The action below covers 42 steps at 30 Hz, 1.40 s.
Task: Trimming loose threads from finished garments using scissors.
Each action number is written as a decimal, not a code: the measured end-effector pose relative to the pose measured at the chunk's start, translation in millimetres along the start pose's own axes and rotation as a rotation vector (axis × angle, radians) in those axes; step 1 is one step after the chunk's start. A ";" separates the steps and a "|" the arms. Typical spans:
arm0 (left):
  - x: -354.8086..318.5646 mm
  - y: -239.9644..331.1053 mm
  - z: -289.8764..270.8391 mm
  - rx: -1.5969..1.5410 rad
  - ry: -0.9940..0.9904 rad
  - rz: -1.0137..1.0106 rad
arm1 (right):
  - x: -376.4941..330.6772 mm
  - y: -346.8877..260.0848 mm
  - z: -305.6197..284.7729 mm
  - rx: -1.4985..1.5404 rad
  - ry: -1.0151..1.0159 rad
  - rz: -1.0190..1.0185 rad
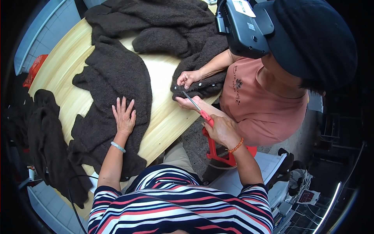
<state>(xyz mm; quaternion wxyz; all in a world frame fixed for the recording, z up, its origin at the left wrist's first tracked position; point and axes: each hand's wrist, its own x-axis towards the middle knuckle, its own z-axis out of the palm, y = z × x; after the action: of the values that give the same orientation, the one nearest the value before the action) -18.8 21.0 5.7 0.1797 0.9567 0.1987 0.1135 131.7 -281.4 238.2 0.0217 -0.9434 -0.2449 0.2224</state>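
Note:
My left hand [124,117] lies flat with fingers spread on a dark brown fuzzy knit garment [117,74] on the table. My right hand [223,130] is closed round the red handle of a pair of scissors [193,102]. Their metal blades point up and left, with the tips close to the co-worker's hands. There, the co-worker's one hand [189,79] pinches at a brown knit piece [210,80] with small white buttons along its edge. The other hand [187,103] is held palm up beneath that edge. Whether the blades touch the knit I cannot tell.
More brown knitwear [156,19] is heaped at the far side of the pale wooden table [163,117], and another piece [46,136] hangs at the left. A red stool [222,154] stands below the co-worker, who wears a cap and a headset [249,35] at the right.

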 end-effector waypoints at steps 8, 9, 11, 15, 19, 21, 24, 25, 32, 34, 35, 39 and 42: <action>0.6 -0.9 1.7 0.011 -0.010 0.007 | 3.2 5.0 -4.3 0.034 -0.054 -0.004; 0.8 -0.8 2.3 0.016 -0.004 0.007 | 4.3 3.6 -7.1 0.038 -0.051 -0.001; 0.9 -0.9 3.3 0.022 0.002 0.012 | 6.2 2.5 -11.0 0.016 -0.055 -0.004; 0.4 -1.3 3.7 0.029 0.004 0.006 | 8.4 5.4 -11.3 0.022 -0.072 -0.004; -0.3 -1.4 4.4 0.033 0.010 -0.001 | 7.0 7.5 -11.1 0.018 -0.098 -0.030; -0.2 -0.3 4.6 0.033 0.008 -0.007 | 6.0 8.0 -11.7 0.016 -0.116 -0.041; -0.1 0.0 4.7 0.033 0.002 -0.018 | 4.0 10.8 -11.8 0.011 -0.165 -0.011; -0.4 0.2 4.9 0.035 -0.002 -0.024 | 3.6 15.0 -8.1 -0.008 -0.151 -0.011; -1.5 -1.7 7.2 0.038 -0.003 -0.026 | -2.3 21.8 -4.3 -0.028 -0.169 0.050; -0.3 -1.4 8.7 0.045 -0.001 -0.023 | -2.8 26.8 2.3 -0.023 -0.163 0.047; 0.2 -0.7 9.7 0.044 -0.003 -0.021 | -3.2 29.3 5.1 -0.019 -0.155 0.043; 2.4 0.8 10.8 0.043 -0.005 -0.017 | -4.8 34.1 7.2 -0.009 -0.164 0.030; 1.7 0.5 9.4 0.044 0.011 -0.015 | -8.1 35.8 6.9 -0.002 -0.147 0.011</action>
<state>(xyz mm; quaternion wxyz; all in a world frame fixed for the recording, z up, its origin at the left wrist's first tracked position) -14.5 18.4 -2.4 0.1584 0.9582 0.2096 0.1132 138.6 -317.2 230.0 0.0016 -0.9260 -0.2409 0.2908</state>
